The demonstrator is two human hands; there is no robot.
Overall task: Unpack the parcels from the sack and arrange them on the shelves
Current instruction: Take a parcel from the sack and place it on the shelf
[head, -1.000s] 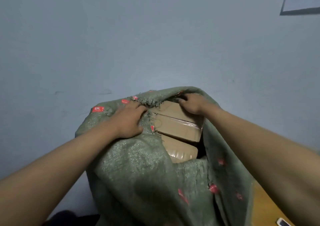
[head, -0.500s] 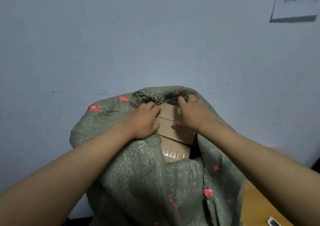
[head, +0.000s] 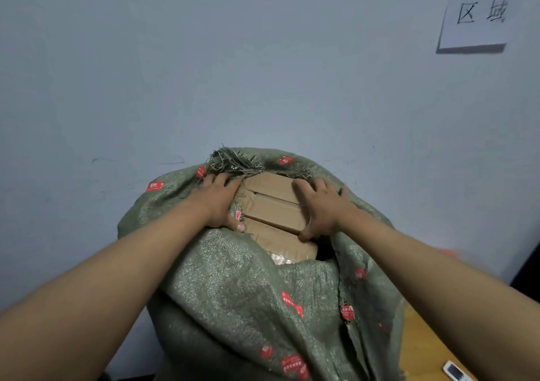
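Note:
A green woven sack (head: 233,293) with red labels stands upright against the wall, its frayed mouth open at the top. Brown cardboard parcels lie stacked inside. The top parcel (head: 271,202) is taped and shows between my hands; a second parcel (head: 289,247) lies under it. My left hand (head: 217,202) lies over the sack's rim at the top parcel's left end, its thumb hooked at the near edge. My right hand (head: 321,208) spans the parcel's right end, fingers spread toward the far edge and thumb at the near corner.
A pale blue wall (head: 263,73) rises right behind the sack, with a paper sign (head: 479,12) at the upper right. A wooden tabletop (head: 423,348) shows at the lower right, with a small white device (head: 454,372) on it.
My hands were close together on top of the parcel; they have spread apart to its left and right ends. More of the parcel's top now shows.

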